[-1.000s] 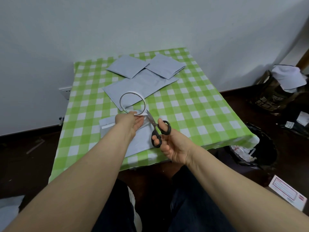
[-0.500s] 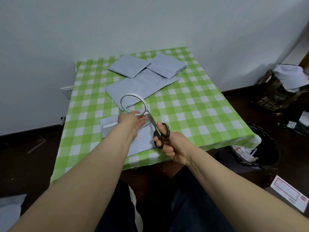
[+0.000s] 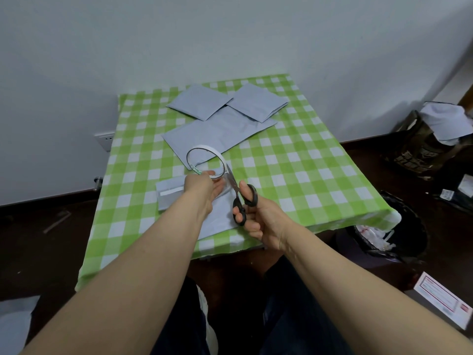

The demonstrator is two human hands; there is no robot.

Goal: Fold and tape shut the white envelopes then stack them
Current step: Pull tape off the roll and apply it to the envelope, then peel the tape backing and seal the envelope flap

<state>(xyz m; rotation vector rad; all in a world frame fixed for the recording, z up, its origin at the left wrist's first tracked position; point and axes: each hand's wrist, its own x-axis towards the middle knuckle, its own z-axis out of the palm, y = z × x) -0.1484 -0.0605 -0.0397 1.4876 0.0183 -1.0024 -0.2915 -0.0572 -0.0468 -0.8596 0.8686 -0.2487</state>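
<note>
- We see a table (image 3: pixel 294 175) under a green and white check cloth, its far edge against a pale wall.
- A dark bin (image 3: pixel 409 242) stands on the floor by the table's near right corner, with crumpled white scraps in it.
- The large envelope (image 3: pixel 217 131) lies flat and slantwise at the table's middle.
- The near envelope (image 3: pixel 220 216) lies at the front edge beneath both hands; its left part carries a pale strip.
- Two folded envelopes (image 3: pixel 199 102) (image 3: pixel 256 102) lie side by side at the far end, each overlapping the large one's far edge.
- The left hand (image 3: pixel 202 185) pinches the lower rim of the tape roll between thumb and fingertips — we count it clamped on the roll.
- The right hand (image 3: pixel 261 221) grips the scissors (image 3: pixel 236 190), thumb in the upper black loop and fingers curled through the lower one.
- The blades point up and left, lying close together, with their tips at the roll's lower right side.
- The tape roll (image 3: pixel 221 161) — a thin white ring — stands upright above the near envelope, and we see the large envelope through it.
</note>
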